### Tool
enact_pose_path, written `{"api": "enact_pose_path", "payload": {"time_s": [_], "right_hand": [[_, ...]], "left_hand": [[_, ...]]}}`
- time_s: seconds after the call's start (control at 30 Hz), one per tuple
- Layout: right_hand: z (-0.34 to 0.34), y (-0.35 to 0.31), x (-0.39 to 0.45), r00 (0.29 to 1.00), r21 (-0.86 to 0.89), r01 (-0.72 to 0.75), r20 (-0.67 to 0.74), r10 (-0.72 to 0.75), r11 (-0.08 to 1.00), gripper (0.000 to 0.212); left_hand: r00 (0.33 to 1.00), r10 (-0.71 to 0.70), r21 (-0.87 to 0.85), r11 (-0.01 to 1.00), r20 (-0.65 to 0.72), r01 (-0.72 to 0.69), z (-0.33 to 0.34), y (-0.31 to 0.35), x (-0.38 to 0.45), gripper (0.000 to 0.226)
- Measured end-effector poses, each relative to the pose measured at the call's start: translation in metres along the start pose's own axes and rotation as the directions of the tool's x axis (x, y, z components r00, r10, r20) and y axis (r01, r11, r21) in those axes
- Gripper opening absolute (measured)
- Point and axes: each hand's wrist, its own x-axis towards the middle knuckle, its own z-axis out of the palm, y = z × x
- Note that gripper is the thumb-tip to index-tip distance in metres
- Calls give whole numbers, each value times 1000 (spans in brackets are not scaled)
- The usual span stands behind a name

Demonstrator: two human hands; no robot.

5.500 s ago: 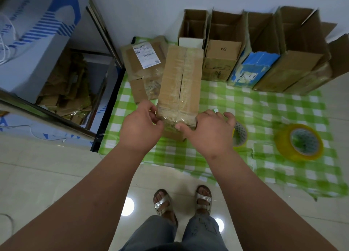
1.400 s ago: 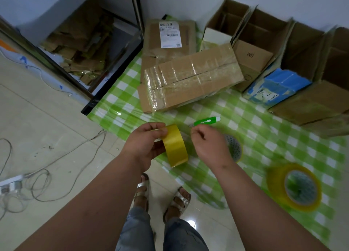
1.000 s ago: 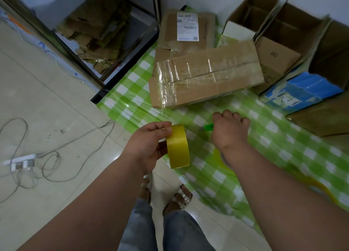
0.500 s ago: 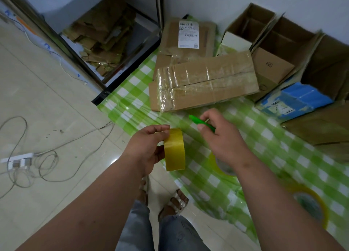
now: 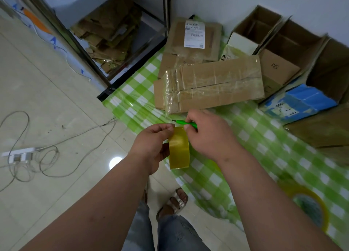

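Up comes the right hand (image 5: 209, 135), pinching the green cutter (image 5: 186, 123) beside the left hand (image 5: 151, 146), whose fingers grip the tape roll (image 5: 179, 149); cutting seems next.

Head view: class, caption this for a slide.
The left hand grips a yellow tape roll; the right hand holds a green cutter beside it, over checked cloth.

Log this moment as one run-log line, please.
left hand: grips yellow tape roll | right hand: pinches green tool, tip near roll's top | taped carton: lies on checked cloth beyond both hands
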Motion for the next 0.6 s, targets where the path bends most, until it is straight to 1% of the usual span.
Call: {"api": "enact_pose_path", "payload": {"time_s": [0.1, 0.23, 0.33, 0.4, 0.5, 0.6], "right_hand": [[-2, -1, 2, 1000, -42, 0, -16, -1, 999, 7], [-5, 0, 3, 1000, -48, 14, -13, -15, 999, 7], [-4, 1, 7, 1000, -73, 28, 2, -28, 997, 4], [-6, 3, 12, 999, -102, 28, -19, -30, 994, 2], [-11, 6, 19, 999, -87, 25, -40, -28, 996, 1], [-14, 7, 23, 999, -76, 37, -8, -37, 996, 3]], "left_hand": [[1000, 5, 4, 1000, -8, -5, 0, 0, 0, 13], [1000, 14, 10, 1000, -28, -13, 0, 0, 1, 12], [999, 25, 34, 999, -45, -24, 1, 1, 2, 10], [998, 31, 50, 998, -54, -28, 0, 2, 3, 8], [997, 38, 58, 998, -67, -34, -2, 4, 5, 10], [996, 50, 57, 997, -71, -46, -2, 8, 8, 10]]}}
